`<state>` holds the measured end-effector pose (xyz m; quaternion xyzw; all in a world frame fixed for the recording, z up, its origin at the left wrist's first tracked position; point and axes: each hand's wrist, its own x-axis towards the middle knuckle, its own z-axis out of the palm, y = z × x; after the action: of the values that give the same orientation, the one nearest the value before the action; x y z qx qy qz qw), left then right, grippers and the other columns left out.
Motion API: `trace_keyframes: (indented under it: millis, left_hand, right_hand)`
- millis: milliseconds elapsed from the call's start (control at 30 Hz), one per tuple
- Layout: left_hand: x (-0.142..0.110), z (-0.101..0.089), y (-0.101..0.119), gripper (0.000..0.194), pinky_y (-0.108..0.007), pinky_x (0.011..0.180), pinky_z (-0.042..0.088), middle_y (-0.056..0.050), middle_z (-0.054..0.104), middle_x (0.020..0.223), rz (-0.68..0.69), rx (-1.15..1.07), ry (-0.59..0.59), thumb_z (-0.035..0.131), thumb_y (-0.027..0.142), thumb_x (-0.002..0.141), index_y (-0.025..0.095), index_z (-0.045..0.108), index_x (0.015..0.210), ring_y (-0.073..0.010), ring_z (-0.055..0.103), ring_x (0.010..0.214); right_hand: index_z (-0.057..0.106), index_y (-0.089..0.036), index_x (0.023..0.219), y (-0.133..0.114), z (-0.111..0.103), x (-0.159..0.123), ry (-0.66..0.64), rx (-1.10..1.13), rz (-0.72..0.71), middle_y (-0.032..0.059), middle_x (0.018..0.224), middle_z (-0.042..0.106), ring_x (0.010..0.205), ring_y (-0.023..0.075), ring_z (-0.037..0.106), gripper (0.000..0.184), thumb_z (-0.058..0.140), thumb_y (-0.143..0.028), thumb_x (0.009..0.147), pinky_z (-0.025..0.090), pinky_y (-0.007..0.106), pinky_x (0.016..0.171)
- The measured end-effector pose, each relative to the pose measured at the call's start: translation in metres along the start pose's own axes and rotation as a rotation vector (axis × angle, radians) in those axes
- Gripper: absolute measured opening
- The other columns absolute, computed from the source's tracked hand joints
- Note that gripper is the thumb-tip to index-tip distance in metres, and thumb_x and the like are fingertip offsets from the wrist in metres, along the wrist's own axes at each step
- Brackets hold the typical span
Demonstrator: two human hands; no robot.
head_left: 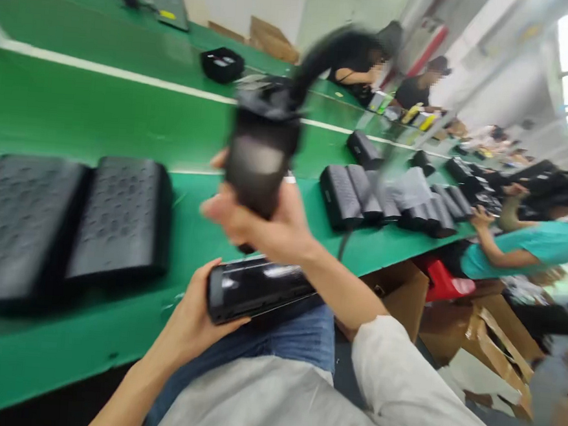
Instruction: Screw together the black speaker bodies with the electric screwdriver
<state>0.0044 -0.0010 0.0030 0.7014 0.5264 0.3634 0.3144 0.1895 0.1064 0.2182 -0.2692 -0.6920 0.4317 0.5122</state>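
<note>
The right hand grips a blurred, black boxy device; just below that hand, the left hand clasps a long, glossy black plastic-looking case, apparently steadying it; moving either calls for firm grips.

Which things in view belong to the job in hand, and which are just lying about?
Job, apparently:
glossy black unit, in the left hand
blurred black device, in the right hand
textured black units, probably

Lying about, seemingly:
cardboard boxes
far grey panel

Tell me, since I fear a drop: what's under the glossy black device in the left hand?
Blue jeans show past its lower edge; the black device itself covers whatever lies directly beneath.
</note>
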Motion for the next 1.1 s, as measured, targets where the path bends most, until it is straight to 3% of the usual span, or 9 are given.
trace_keyframes:
  millis: [67, 133, 233, 367, 500, 667, 900, 1000, 1100]
  left_hand:
    - [-0.002, 0.001, 0.003, 0.113, -0.07, 0.131, 0.057, -0.02, 0.059, 0.168, 0.016, -0.028, -0.033, 0.098, 0.058, 0.087, 0.028, 0.035, 0.175, -0.0484, 0.066, 0.157]
    - [-0.003, 0.001, 0.004, 0.118, -0.07, 0.138, 0.049, -0.022, 0.051, 0.176, 0.021, -0.059, -0.05, 0.1, 0.06, 0.086, 0.027, 0.032, 0.177, -0.0484, 0.056, 0.166]
    - [-0.004, -0.001, 0.009, 0.123, -0.067, 0.14, 0.048, -0.021, 0.049, 0.176, -0.014, -0.104, -0.058, 0.101, 0.06, 0.085, 0.029, 0.028, 0.178, -0.0458, 0.056, 0.165]
    - [-0.005, -0.004, 0.017, 0.117, -0.062, 0.137, 0.052, -0.018, 0.05, 0.172, -0.029, -0.135, -0.074, 0.101, 0.055, 0.085, 0.03, 0.03, 0.175, -0.0432, 0.06, 0.161]
    - [-0.004, -0.004, 0.018, 0.117, -0.061, 0.138, 0.051, -0.017, 0.049, 0.173, -0.032, -0.145, -0.07, 0.102, 0.053, 0.085, 0.031, 0.03, 0.174, -0.043, 0.059, 0.161]
    - [-0.004, -0.004, 0.017, 0.119, -0.061, 0.136, 0.052, -0.018, 0.047, 0.174, -0.042, -0.144, -0.076, 0.102, 0.053, 0.084, 0.031, 0.028, 0.175, -0.0434, 0.059, 0.16]
    - [-0.005, -0.003, 0.015, 0.12, -0.061, 0.135, 0.053, -0.018, 0.048, 0.174, -0.026, -0.151, -0.067, 0.103, 0.054, 0.083, 0.032, 0.029, 0.175, -0.0438, 0.06, 0.16]
    - [-0.005, -0.002, 0.014, 0.12, -0.062, 0.138, 0.05, -0.018, 0.046, 0.175, -0.017, -0.149, -0.064, 0.102, 0.056, 0.084, 0.033, 0.028, 0.176, -0.0443, 0.057, 0.163]
    - [-0.005, -0.002, 0.013, 0.121, -0.063, 0.14, 0.047, -0.018, 0.045, 0.176, -0.011, -0.141, -0.061, 0.102, 0.058, 0.084, 0.032, 0.029, 0.176, -0.0451, 0.054, 0.166]
  right_hand:
    - [0.068, -0.037, 0.125, -0.012, -0.018, 0.008, -0.061, 0.313, -0.207, -0.0128, 0.071, 0.06, 0.046, 0.01, 0.052, 0.025, 0.084, -0.033, 0.107, 0.046, 0.024, 0.042]
    - [0.074, -0.032, 0.109, -0.018, -0.039, 0.02, 0.109, 0.288, -0.443, -0.0082, 0.074, 0.063, 0.05, 0.0102, 0.058, 0.018, 0.075, -0.015, 0.103, 0.046, 0.026, 0.045]
    - [0.074, -0.029, 0.106, -0.008, -0.062, 0.041, 0.337, 0.061, -0.56, -0.0069, 0.069, 0.059, 0.052, 0.0137, 0.061, 0.018, 0.073, -0.013, 0.1, 0.047, 0.03, 0.048]
    - [0.059, -0.031, 0.11, 0.033, -0.067, 0.067, 0.465, -0.008, -0.582, -0.0135, 0.065, 0.046, 0.041, 0.01, 0.045, 0.02, 0.074, -0.025, 0.099, 0.037, 0.028, 0.041]
    - [0.054, -0.032, 0.113, 0.059, -0.063, 0.08, 0.46, -0.004, -0.574, -0.012, 0.074, 0.051, 0.041, 0.0092, 0.039, 0.029, 0.075, -0.03, 0.094, 0.031, 0.033, 0.038]
    - [0.05, -0.039, 0.112, 0.053, -0.063, 0.079, 0.387, -0.168, -0.44, -0.0107, 0.073, 0.04, 0.047, 0.0122, 0.041, 0.026, 0.066, -0.021, 0.103, 0.043, 0.035, 0.044]
    - [0.048, -0.032, 0.11, 0.056, -0.059, 0.079, 0.432, -0.143, -0.233, -0.0042, 0.118, 0.065, 0.049, 0.0042, 0.044, 0.037, 0.063, 0.001, 0.106, 0.048, 0.029, 0.041]
    - [0.052, -0.032, 0.108, 0.053, -0.063, 0.07, 0.394, -0.083, -0.213, -0.0042, 0.114, 0.069, 0.048, 0.0054, 0.044, 0.032, 0.067, -0.003, 0.102, 0.046, 0.03, 0.041]
    - [0.061, -0.029, 0.107, 0.036, -0.072, 0.055, 0.398, 0.02, -0.333, -0.0088, 0.079, 0.06, 0.044, 0.0088, 0.041, 0.022, 0.07, -0.013, 0.094, 0.034, 0.03, 0.037]
